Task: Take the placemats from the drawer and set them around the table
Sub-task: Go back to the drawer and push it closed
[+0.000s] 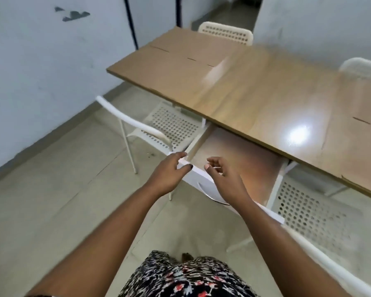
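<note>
The white drawer [198, 176] under the wooden table [255, 99] stands pulled out. Inside it only a flat brown surface [234, 151] shows; I cannot tell whether that is a placemat or the bare bottom. Two brown placemats lie on the tabletop, one at the far left end [176, 58] and one at the right edge [364, 129]. My left hand [167, 174] rests its fingertips on the left corner of the drawer front. My right hand [225, 176] hovers over the front edge with loosely curled fingers and holds nothing.
White perforated chairs stand around the table: one to the left of the drawer [169, 125], one at the lower right [308, 211], one at the far end [225, 33] and one at the far right [362, 67]. A curved metal handle [214, 198] sits on the drawer front. White wall on the left.
</note>
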